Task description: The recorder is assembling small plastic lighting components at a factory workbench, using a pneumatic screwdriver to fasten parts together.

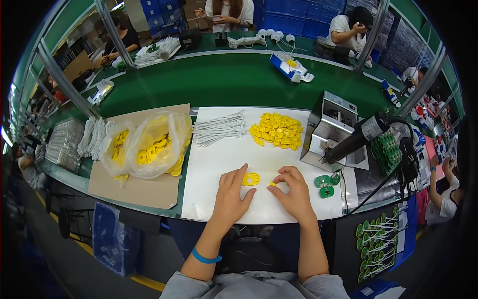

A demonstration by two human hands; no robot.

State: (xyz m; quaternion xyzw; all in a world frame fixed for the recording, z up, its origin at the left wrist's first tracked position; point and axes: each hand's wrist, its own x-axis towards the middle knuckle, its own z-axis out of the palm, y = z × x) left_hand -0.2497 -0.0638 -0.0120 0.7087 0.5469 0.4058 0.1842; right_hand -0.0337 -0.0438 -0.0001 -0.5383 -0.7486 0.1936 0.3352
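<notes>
Left hand (pixel 233 192) beside yellow tag (pixel 251 179); right hand (pixel 294 192) fingers hide small yellow piece (pixel 273 184).

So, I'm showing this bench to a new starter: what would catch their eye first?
Probably the heap of yellow discs on the white sheet, and the bulging clear bags of yellow parts to its left. Nearer, the left hand lies beside a yellow tag while the right hand pinches a small yellow piece.

Bright, even overhead light — soft shadows; strong fisheye bending, black corners, blurred rim
</notes>
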